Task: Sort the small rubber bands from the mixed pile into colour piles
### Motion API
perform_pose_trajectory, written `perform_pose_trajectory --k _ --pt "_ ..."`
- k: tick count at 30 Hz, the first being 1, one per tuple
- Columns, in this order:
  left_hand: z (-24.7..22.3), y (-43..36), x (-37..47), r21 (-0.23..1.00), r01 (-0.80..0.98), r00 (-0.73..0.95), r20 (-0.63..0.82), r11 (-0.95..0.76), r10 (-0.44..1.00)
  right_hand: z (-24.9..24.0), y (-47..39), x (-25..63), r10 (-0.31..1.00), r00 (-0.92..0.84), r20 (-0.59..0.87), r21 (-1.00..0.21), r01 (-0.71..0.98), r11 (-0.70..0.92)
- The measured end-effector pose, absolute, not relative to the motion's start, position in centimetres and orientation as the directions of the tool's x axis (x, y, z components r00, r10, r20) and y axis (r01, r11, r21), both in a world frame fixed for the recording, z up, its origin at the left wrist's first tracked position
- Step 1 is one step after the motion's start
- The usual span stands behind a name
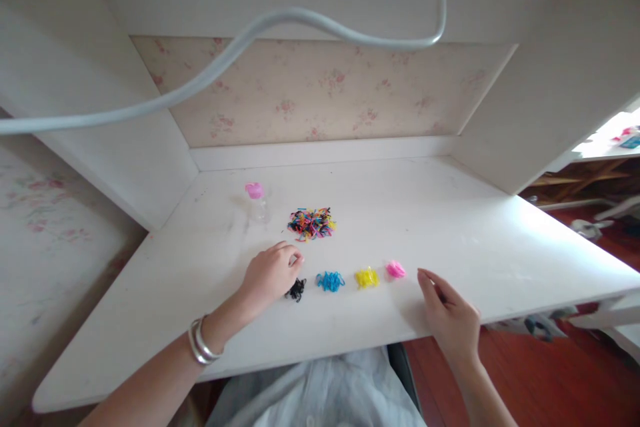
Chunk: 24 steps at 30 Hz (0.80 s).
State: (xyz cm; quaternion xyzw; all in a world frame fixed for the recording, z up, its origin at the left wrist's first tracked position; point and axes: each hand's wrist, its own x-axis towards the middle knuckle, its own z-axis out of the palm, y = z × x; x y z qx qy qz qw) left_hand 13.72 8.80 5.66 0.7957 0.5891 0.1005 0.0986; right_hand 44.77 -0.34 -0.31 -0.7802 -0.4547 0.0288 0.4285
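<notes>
My left hand (273,271), with two silver bangles (201,341) on its wrist, hovers just above a small pile of black rubber bands (297,289). Its thumb and forefinger are pinched; anything between them is too small to make out. To the right lie a blue pile (331,281), a yellow pile (367,277) and a pink pile (395,269) of bands, in a row. My right hand (450,312) is closed at the table's front side, right of the pink pile, its fingertips together. Beyond the row sits a larger pile of mixed-colour bands (312,223).
A clear container with a pink lid (255,191) is at the back left of the white desk (380,207). White side panels (555,67) and a floral back wall (330,90) enclose the desk. A white cable (295,16) hangs across the upper view.
</notes>
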Motion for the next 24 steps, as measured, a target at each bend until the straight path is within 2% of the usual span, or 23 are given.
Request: perform_pose_trajectory --k 4,11,24 --pt "4.3 10.8 15.4 0.219 0.943 0.243 0.059 -0.25 0.968 -1.0 -0.5 44.8 0.733 0.599 0.322 -0.716 0.661 -0.225" --pt "3.5 12.4 16.5 0.163 0.959 0.224 0.07 -0.233 0.972 -0.8 -0.5 44.5 0.741 0.535 0.406 -0.681 0.718 -0.146" --pt "5.9 11.2 15.1 0.153 0.965 0.195 0.135 -0.215 0.972 -1.2 -0.4 44.4 0.731 0.512 0.45 -0.642 0.755 -0.133"
